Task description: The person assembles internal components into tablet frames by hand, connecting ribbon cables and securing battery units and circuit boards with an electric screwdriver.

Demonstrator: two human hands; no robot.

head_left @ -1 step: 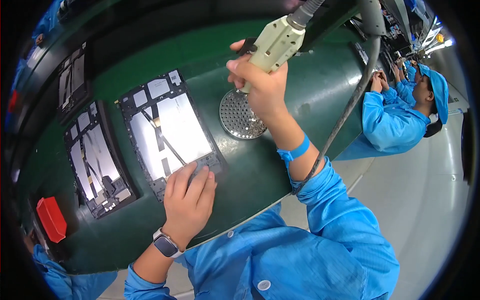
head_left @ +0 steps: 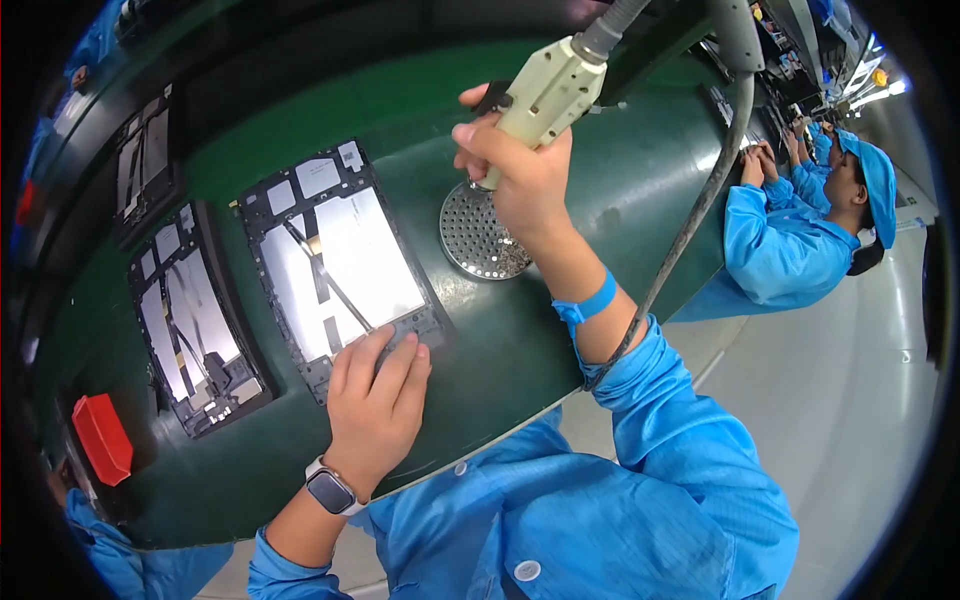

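Observation:
My left hand (head_left: 378, 400) lies on the near end of an opened tablet (head_left: 375, 255), fingers stretched out over its dark grey lower part. The tablet shows a silvery inside with a black frame and a dark ribbon cable running across it. Gripped in my right hand (head_left: 530, 190) is a pale green electric screwdriver (head_left: 555, 90), hung from a grey hose at its top. Its lower end points down over a round perforated metal screw tray (head_left: 470, 225), where small screws lie toward the near right side. My hand hides the driver's tip.
A second opened tablet (head_left: 190, 310) lies to the left, with another device (head_left: 145, 165) beyond it. Near the left edge sits a red bin (head_left: 102, 440). A thick grey cable (head_left: 695, 220) passes beside my right forearm. Co-workers in blue (head_left: 800, 235) sit at the right.
My right hand and the screwdriver have shifted very slightly to the left. My left hand and the tablet stay in place.

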